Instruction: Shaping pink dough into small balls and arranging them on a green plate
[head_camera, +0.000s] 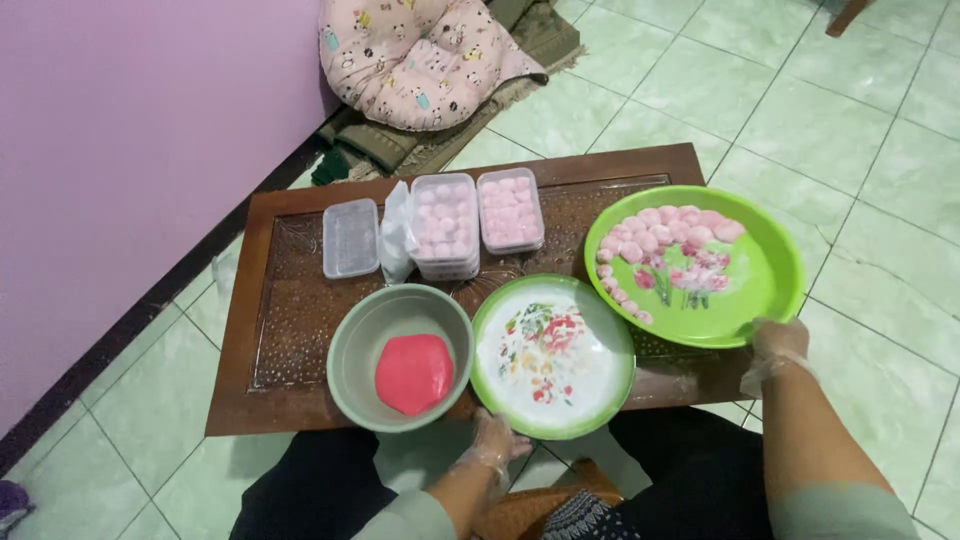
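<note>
The left hand (492, 445), in a clear plastic glove, sits at the near rim of the white plate (553, 355) with a green edge; its grip is loosely curled with the fingers (515, 447) touching the rim, and whether they pinch it I cannot tell. The right hand (775, 350), gloved too, rests at the near edge of the green tray (760, 275); its grip is bent over the rim, fingers together. Pink dough balls (660, 235) line the tray's far and left side. Left of the plate a grey bowl (358, 340) holds a red dough lump (413, 373). Behind, on the wooden surface (290, 290), stand two tubs (478, 218) filled with pink balls and an empty tub (351, 238)
</note>
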